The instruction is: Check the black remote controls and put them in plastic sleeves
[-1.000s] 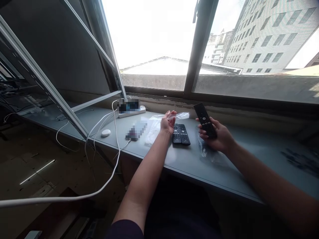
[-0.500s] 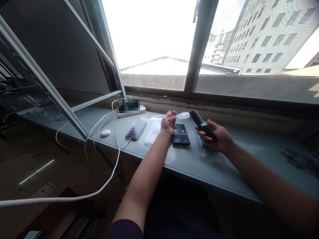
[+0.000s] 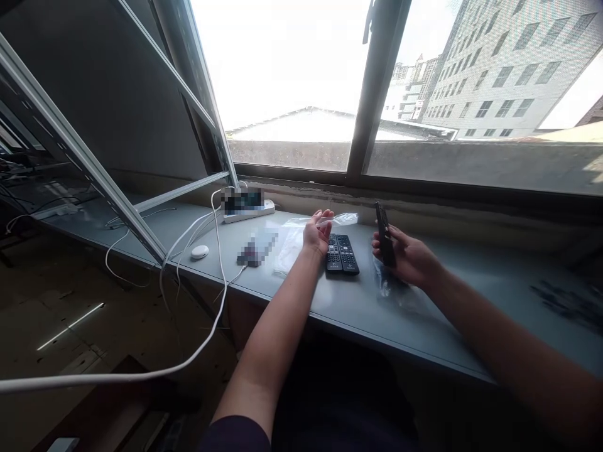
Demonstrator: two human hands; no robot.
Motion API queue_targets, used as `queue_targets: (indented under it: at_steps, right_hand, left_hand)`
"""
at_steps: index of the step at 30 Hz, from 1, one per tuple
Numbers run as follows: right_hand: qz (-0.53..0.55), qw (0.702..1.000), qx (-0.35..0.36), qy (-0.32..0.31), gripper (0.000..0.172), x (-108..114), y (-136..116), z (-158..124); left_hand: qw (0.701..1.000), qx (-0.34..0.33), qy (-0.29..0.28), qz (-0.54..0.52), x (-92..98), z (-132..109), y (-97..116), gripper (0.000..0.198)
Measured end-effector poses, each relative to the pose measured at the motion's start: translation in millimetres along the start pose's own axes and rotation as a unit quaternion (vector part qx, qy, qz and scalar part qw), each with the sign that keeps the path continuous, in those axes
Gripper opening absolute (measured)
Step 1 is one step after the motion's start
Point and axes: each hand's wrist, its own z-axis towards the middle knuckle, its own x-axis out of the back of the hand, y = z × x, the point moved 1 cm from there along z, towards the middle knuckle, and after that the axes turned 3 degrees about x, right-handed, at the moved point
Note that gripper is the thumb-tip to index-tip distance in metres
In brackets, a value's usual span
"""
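My right hand [image 3: 411,256] is closed round a slim black remote control [image 3: 385,235], held up above the table and turned nearly edge-on to me. My left hand [image 3: 318,231] pinches a clear plastic bag [image 3: 346,218], whose end sticks out to the right of the fingers. Two more black remote controls [image 3: 342,256] lie side by side, buttons up, just right of my left wrist. Other clear plastic bags [image 3: 289,251] lie flat left of that wrist. Below my right hand rests another clear bag [image 3: 384,285].
Left on the grey table [image 3: 320,298] are a blurred-out device [image 3: 257,248], a white round object [image 3: 200,252] and a white power strip [image 3: 249,213]. White cables [image 3: 221,263] hang over the front edge. A metal frame [image 3: 94,163] slants at left; dark items [image 3: 570,304] lie at right.
My right hand has turned the remote control from its smooth back to nearly edge-on, more upright. My left hand and the remote controls on the table have stayed put.
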Motion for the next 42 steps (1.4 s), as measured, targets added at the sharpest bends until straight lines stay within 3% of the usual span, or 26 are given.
queue_targets:
  at_steps: [3,7,17,23,26,33,42]
  right_hand:
    - [-0.004,1.000,-0.003,-0.017,0.013,5,0,2]
    - [-0.050,0.998,0.018,-0.038,0.027,9,2,3]
    - [-0.188,0.963,0.189,-0.028,0.052,6,14,7]
    - [-0.285,0.919,0.270,-0.025,0.044,3,11,-1]
    - [-0.312,0.907,0.281,-0.010,0.041,0,10,-6]
    - [-0.287,0.914,0.288,-0.001,0.044,-6,9,-12]
    - [-0.315,0.904,0.289,0.005,0.048,1,11,-9]
  left_hand:
    - [1.000,0.000,-0.001,0.004,1.1,2,-1,0.015]
    - [1.000,0.001,0.001,0.006,1.4,2,-1,0.014]
    - [1.000,0.001,0.001,-0.003,2.8,4,-1,0.015]
    - [1.000,0.003,0.004,0.004,1.6,3,0,0.016]
    - [1.000,0.002,0.004,0.003,1.2,2,0,0.015]
    - [1.000,0.005,0.011,0.005,0.1,1,0,0.016]
    - [1.000,0.010,0.013,-0.002,-1.4,-1,0,0.020]
